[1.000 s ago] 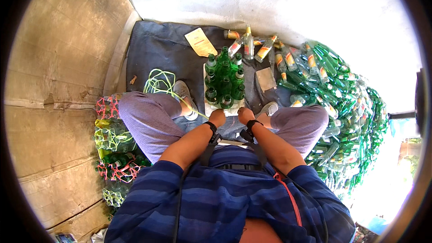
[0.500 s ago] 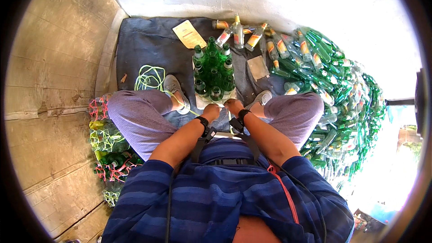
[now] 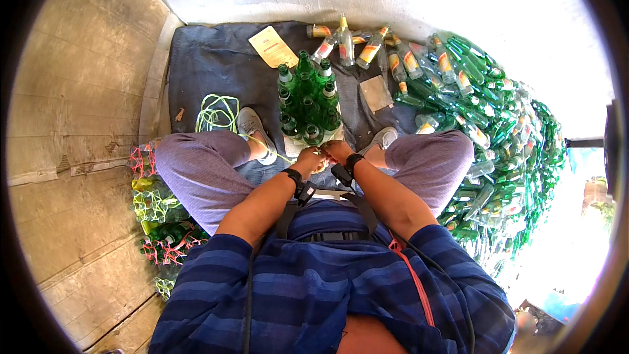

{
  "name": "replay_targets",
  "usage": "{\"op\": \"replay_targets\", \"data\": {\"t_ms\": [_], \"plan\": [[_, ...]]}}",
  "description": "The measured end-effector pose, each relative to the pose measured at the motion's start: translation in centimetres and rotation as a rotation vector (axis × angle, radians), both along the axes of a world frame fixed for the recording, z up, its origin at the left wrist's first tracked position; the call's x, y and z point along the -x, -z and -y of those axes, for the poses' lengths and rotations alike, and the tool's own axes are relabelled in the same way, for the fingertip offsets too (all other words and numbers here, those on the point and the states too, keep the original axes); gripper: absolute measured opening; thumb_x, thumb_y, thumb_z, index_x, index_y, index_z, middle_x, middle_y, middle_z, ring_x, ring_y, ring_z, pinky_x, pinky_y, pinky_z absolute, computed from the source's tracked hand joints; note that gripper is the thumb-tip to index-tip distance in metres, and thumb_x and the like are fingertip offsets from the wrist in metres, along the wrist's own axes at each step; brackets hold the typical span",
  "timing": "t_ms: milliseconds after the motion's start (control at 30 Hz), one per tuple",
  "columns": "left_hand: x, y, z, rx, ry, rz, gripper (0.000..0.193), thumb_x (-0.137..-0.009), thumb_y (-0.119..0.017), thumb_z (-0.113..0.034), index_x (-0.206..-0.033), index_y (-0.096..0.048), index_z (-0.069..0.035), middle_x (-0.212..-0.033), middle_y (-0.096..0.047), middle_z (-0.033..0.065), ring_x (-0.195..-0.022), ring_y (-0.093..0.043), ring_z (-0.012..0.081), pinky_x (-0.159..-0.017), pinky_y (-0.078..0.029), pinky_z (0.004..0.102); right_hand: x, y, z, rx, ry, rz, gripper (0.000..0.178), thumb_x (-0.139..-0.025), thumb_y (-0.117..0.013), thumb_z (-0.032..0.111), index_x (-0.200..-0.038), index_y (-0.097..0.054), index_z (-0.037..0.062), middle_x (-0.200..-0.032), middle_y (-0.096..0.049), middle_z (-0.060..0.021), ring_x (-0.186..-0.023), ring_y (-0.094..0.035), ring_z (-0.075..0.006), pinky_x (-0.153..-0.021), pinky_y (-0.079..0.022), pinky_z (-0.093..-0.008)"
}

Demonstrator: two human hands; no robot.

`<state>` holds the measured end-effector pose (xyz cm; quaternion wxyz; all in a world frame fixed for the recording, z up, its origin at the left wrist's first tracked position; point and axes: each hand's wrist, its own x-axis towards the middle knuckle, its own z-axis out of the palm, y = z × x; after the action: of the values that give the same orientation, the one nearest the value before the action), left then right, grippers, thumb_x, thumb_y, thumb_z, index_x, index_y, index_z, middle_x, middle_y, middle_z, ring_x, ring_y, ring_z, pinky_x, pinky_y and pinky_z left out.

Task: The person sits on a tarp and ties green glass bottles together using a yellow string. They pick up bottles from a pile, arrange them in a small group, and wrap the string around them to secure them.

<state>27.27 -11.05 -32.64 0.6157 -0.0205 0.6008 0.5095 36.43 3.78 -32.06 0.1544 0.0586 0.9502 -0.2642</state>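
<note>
Hands [image 3: 337, 151] together, pinching string [image 3: 203, 118] at slab's near edge [image 3: 293, 148], mat [image 3: 216, 65] spreading left of bottles [image 3: 306, 105].

Cord [image 3: 217, 115] — partly hidden inside the left hand [image 3: 308, 160].

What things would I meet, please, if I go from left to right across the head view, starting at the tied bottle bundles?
Tied bottle bundles, coil of yellow-green string, left shoe, upright green bottles, flat brownish piece, large bottle heap.
</note>
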Motion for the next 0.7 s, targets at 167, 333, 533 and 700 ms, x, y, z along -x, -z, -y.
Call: {"op": "replay_targets", "data": {"t_ms": [167,333,533,700], "plan": [[-0.2,1.1,0.3,0.023,0.085,-0.171,0.018,-0.088,-0.074,-0.018,-0.097,-0.069,-0.003,-0.078,-0.068,0.0078,-0.064,-0.064,0.0188,-0.055,-0.051,0.0333,0.5,0.3,0.1,-0.051,-0.071,-0.020,0.022,-0.077,-0.068,0.013,-0.098,-0.070,0.0064,-0.091,-0.069,-0.0083,-0.088,-0.069,-0.0290,-0.072,-0.057,-0.0370],[0.5,2.0,0.2,0.085,0.540,-0.787,0.032,-0.086,-0.074,-0.033,-0.094,-0.070,-0.002,-0.082,-0.070,0.0140,-0.072,-0.068,0.0296,-0.065,-0.053,0.0398,0.0,0.2,0.1,-0.118,-0.168,-0.210,0.028,-0.070,-0.074,0.017,-0.096,-0.070,0.0123,-0.088,-0.069,-0.0048,-0.088,-0.069,-0.0288,-0.071,-0.055,-0.0389],[0.2,-1.3,0.7,0.071,0.578,-0.994,0.025,-0.089,-0.066,-0.026,-0.090,-0.070,-0.001,-0.074,-0.069,0.0118,-0.068,-0.067,0.0254,-0.061,-0.051,0.0384,-0.2,4.3,0.9,-0.253,-0.163,-0.260,0.026,-0.071,-0.075,0.020,-0.097,-0.075,0.0198,-0.096,-0.070,0.0004,-0.094,-0.068,-0.0236,-0.077,-0.056,-0.0355],[2.6,1.8,1.0,-0.100,0.800,-1.238,0.019,-0.088,-0.061,-0.021,-0.089,-0.072,-0.006,-0.086,-0.072,0.0137,-0.082,-0.069,0.0314,-0.075,-0.054,0.0409,0.7,9.0,0.2,0.041,0.174,0.073,0.022,-0.076,-0.073,0.020,-0.098,-0.076,0.0176,-0.097,-0.070,-0.0008,-0.093,-0.069,-0.0216,-0.077,-0.057,-0.0336]]}}
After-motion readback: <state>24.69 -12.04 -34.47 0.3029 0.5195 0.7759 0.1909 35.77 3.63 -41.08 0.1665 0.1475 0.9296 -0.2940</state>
